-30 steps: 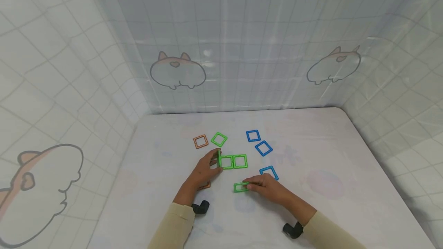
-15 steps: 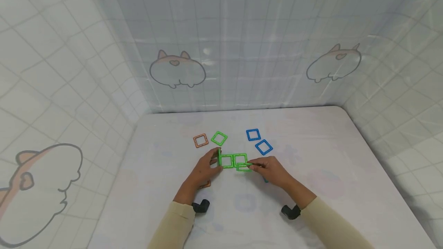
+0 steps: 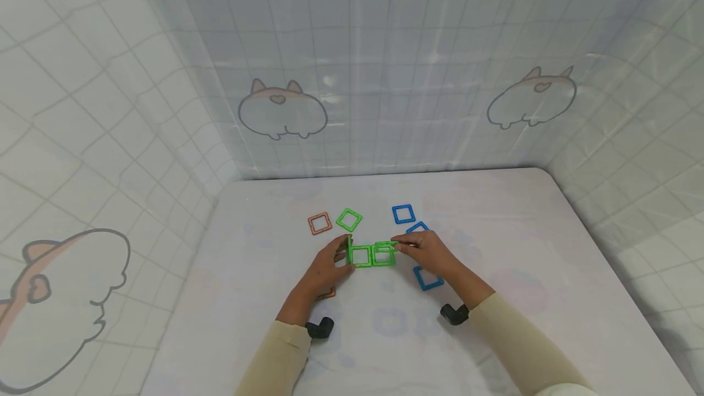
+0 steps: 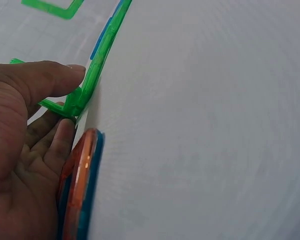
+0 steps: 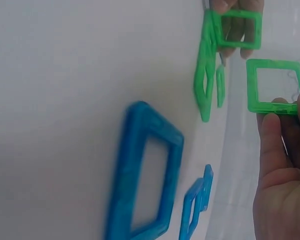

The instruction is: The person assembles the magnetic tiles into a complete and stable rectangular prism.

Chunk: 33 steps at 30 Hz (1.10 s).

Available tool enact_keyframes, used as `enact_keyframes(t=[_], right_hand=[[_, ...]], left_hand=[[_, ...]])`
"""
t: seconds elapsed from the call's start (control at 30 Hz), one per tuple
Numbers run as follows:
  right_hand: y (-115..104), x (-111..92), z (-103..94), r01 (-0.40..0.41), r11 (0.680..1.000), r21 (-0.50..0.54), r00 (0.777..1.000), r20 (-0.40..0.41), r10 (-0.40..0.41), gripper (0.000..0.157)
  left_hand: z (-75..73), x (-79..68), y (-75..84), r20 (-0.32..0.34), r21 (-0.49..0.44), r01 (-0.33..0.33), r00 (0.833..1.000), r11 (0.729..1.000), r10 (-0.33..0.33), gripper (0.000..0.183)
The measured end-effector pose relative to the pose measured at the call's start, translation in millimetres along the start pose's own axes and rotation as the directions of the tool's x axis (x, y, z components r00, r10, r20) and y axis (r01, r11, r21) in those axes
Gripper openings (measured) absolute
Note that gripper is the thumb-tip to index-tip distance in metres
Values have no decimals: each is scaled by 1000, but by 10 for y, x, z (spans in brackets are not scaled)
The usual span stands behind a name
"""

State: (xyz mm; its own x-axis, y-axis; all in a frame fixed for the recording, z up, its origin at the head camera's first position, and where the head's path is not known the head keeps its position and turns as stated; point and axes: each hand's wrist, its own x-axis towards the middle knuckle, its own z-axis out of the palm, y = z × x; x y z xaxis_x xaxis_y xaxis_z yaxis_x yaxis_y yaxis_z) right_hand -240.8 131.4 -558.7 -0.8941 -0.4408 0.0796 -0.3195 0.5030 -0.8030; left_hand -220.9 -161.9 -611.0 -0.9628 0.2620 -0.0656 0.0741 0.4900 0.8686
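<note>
My left hand (image 3: 324,271) grips an upright green square magnetic tile (image 5: 257,30), its thumb at the near side and fingers behind. The tile stands at the left edge of two green square tiles (image 3: 361,265) lying flat side by side. My right hand (image 3: 437,254) pinches another green square tile (image 5: 252,87) by one edge between thumb and fingers. In the head view this tile overlaps the far part of the right flat tile; the right wrist view shows it raised off the table, apart from the others.
An orange tile (image 3: 320,231) and a green tile (image 3: 357,222) lie beyond my left hand. Several blue tiles (image 3: 414,215) lie around my right hand. Another orange tile (image 4: 82,170), with blue under it, is beside my left palm. Patterned curtains (image 3: 374,66) surround the white table (image 3: 247,249).
My right hand has carried its green tile away from me, from the near side of the flat pair to above its right tile. My left hand has stayed in place.
</note>
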Motion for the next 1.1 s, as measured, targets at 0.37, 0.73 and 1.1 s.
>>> enact_keyframes(t=[0.37, 0.73, 1.1], right_hand=[[29, 302, 68, 19, 999, 28, 999, 28, -19, 31], [36, 489, 152, 3, 998, 68, 999, 34, -5, 27], [62, 584, 284, 10, 993, 118, 997, 72, -19, 26]], left_hand=[[10, 7, -29, -3, 6, -2, 1000, 1000, 2, 76], [10, 16, 10, -1, -2, 11, 1000, 1000, -11, 75], [12, 51, 26, 0, -27, 15, 1000, 1000, -15, 74]])
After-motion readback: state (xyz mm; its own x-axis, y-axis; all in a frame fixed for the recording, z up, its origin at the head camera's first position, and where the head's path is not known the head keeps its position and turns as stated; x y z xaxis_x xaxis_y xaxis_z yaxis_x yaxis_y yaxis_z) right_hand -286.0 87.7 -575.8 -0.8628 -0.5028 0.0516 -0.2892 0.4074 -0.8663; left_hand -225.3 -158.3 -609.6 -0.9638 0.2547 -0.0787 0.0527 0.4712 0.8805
